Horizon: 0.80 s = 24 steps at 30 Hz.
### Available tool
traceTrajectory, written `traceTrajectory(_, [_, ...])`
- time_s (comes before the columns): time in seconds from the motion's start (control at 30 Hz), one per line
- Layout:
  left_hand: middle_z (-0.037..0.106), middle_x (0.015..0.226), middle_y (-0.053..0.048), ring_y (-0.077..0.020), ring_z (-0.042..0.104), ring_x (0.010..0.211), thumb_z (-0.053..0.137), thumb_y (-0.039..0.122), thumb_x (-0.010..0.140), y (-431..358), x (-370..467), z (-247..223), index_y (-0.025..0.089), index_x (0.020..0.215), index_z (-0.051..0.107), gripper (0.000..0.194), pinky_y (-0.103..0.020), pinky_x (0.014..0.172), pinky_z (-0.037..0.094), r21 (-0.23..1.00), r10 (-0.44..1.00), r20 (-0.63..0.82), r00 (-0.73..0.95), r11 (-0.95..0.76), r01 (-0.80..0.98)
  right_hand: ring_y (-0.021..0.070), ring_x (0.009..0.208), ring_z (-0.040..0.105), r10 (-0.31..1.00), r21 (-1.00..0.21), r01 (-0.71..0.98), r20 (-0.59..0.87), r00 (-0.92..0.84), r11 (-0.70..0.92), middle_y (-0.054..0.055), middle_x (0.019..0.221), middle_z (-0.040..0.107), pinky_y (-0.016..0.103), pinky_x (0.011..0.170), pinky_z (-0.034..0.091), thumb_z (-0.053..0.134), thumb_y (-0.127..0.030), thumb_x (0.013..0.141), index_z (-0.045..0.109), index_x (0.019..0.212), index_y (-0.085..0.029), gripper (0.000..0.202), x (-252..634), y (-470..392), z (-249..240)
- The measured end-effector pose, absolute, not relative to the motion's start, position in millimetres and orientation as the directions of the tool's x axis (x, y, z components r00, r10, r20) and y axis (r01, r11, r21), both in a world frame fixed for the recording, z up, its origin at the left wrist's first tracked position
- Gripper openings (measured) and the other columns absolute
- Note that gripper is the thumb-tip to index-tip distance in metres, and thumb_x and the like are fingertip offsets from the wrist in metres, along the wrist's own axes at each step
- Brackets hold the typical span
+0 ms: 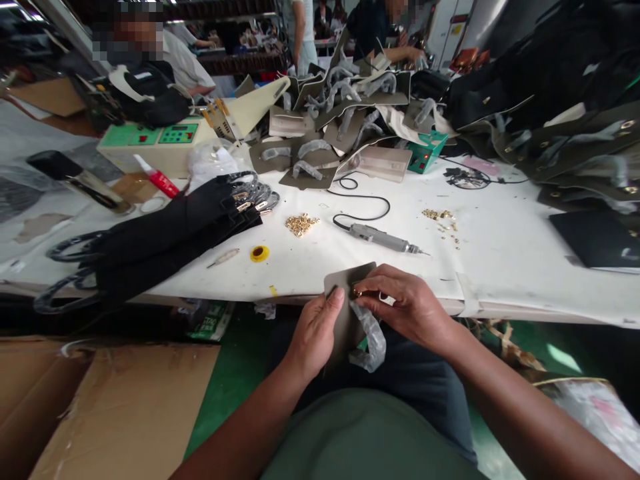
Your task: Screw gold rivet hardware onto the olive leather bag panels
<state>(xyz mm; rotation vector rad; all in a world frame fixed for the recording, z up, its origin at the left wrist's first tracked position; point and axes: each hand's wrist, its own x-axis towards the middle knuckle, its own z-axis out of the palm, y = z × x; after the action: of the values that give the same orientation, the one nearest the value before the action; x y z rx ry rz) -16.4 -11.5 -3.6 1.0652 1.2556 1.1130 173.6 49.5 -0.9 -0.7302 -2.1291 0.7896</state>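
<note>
My left hand [315, 333] grips a grey-brown bag panel [345, 280] by its left side, thumb on its face, over my lap at the table's front edge. A handle wrapped in clear plastic [373, 340] hangs from that panel. At the panel's right side, my right hand [400, 300] pinches a small gold-coloured metal piece [355, 292] against it; its exact kind is partly hidden by the fingers. Just beyond lies a grey electric screwdriver [383, 238] with its bit pointing right. A pile of small gold metal fittings [301, 225] is left of it, and more gold fittings [443, 219] are scattered to the right.
Black bag pieces [165, 233] with wrapped handles lie at left, near a yellow roll [259, 253]. Grey-brown panels [350, 100] are heaped at the back beside a green power box [427, 152]. Cardboard [135, 407] stands below left. People work beyond the table [500, 260].
</note>
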Motion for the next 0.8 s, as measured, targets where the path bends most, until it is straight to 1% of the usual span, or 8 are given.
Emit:
traceTrajectory(0.17, [0.077, 0.104, -0.004, -0.0248, 0.065, 0.101, 0.051, 0.049, 0.101, -10.9, -15.4, -0.1, 0.019, 0.105, 0.077, 0.040, -0.031, 0.098, 0.047, 0.991, 0.991, -0.134, -0.001, 0.134, -0.010, 0.0201, 0.085, 0.070, 0.575, -0.510, 0.333, 0.445, -0.687, 0.793, 0.008, 0.097, 0.075, 0.031, 0.074, 0.055, 0.060, -0.031, 0.102, 0.073, 0.108, -0.022, 0.016, 181.3, 59.1, 5.0])
traceTrajectory(0.27, [0.074, 0.089, -0.003, -0.0218, 0.062, 0.089, 0.053, 0.053, 0.100, -12.1, -15.3, -1.9, 0.018, 0.088, 0.074, 0.042, -0.029, 0.088, 0.048, 0.989, 0.988, -0.148, -0.036, 0.148, 0.002, 0.0205, 0.084, 0.069, 0.534, -0.443, 0.329, 0.498, -0.683, 0.834, 0.007, 0.096, 0.076, 0.033, 0.075, 0.054, 0.062, -0.030, 0.101, 0.072, 0.104, -0.022, 0.013, 180.4, 58.5, -0.3])
traceTrajectory(0.37, [0.066, 0.073, 0.000, -0.0183, 0.056, 0.075, 0.058, 0.056, 0.096, -13.8, -15.0, -4.5, 0.019, 0.071, 0.065, 0.046, -0.028, 0.076, 0.047, 0.985, 0.981, -0.170, -0.095, 0.170, -0.005, 0.0203, 0.085, 0.070, 0.541, -0.448, 0.323, 0.543, -0.643, 0.834, 0.006, 0.094, 0.077, 0.035, 0.077, 0.053, 0.065, -0.029, 0.100, 0.072, 0.104, -0.024, 0.010, 178.3, 55.8, -9.0])
traceTrajectory(0.43, [0.066, 0.071, 0.000, -0.0177, 0.056, 0.074, 0.060, 0.055, 0.095, -14.5, -13.2, -5.4, 0.019, 0.067, 0.063, 0.046, -0.027, 0.076, 0.047, 0.983, 0.977, -0.183, -0.107, 0.179, -0.044, 0.0197, 0.082, 0.070, 0.559, -0.446, 0.343, 0.582, -0.590, 0.827, 0.005, 0.092, 0.077, 0.035, 0.076, 0.053, 0.068, -0.029, 0.098, 0.072, 0.102, -0.024, 0.008, 176.4, 53.2, -13.7])
traceTrajectory(0.5, [0.070, 0.077, -0.001, -0.0191, 0.060, 0.079, 0.060, 0.053, 0.096, -15.0, -9.6, -5.9, 0.019, 0.072, 0.067, 0.042, -0.028, 0.081, 0.048, 0.975, 0.976, -0.196, -0.096, 0.183, -0.122, 0.0190, 0.078, 0.070, 0.580, -0.442, 0.375, 0.623, -0.526, 0.815, 0.004, 0.089, 0.077, 0.035, 0.074, 0.052, 0.071, -0.029, 0.096, 0.071, 0.099, -0.024, 0.006, 174.0, 50.3, -16.5])
traceTrajectory(0.63, [0.077, 0.095, -0.002, -0.0223, 0.066, 0.093, 0.056, 0.052, 0.099, -15.6, -0.9, -9.7, 0.021, 0.092, 0.074, 0.036, -0.031, 0.092, 0.050, 0.946, 0.972, -0.219, -0.083, 0.190, -0.263, 0.0172, 0.073, 0.071, 0.611, -0.447, 0.425, 0.661, -0.436, 0.787, 0.003, 0.083, 0.077, 0.035, 0.072, 0.050, 0.073, -0.026, 0.094, 0.071, 0.092, -0.024, 0.004, 170.9, 46.1, -18.0])
traceTrajectory(0.73, [0.078, 0.096, -0.002, -0.0221, 0.068, 0.094, 0.059, 0.051, 0.098, -15.7, 0.8, -13.7, 0.021, 0.088, 0.074, 0.035, -0.031, 0.091, 0.050, 0.936, 0.963, -0.242, -0.120, 0.199, -0.290, 0.0172, 0.073, 0.071, 0.600, -0.453, 0.396, 0.645, -0.473, 0.799, 0.003, 0.083, 0.077, 0.035, 0.073, 0.049, 0.072, -0.026, 0.094, 0.073, 0.094, -0.024, 0.002, 173.1, 46.0, -16.3])
traceTrajectory(0.8, [0.079, 0.097, -0.003, -0.0230, 0.069, 0.097, 0.062, 0.051, 0.096, -14.8, -0.8, -14.5, 0.019, 0.090, 0.075, 0.034, -0.031, 0.092, 0.051, 0.931, 0.957, -0.255, -0.141, 0.203, -0.302, 0.0187, 0.078, 0.072, 0.586, -0.481, 0.338, 0.620, -0.522, 0.809, 0.004, 0.089, 0.078, 0.036, 0.075, 0.050, 0.074, -0.028, 0.094, 0.075, 0.101, -0.024, 0.008, 177.1, 46.0, -14.1])
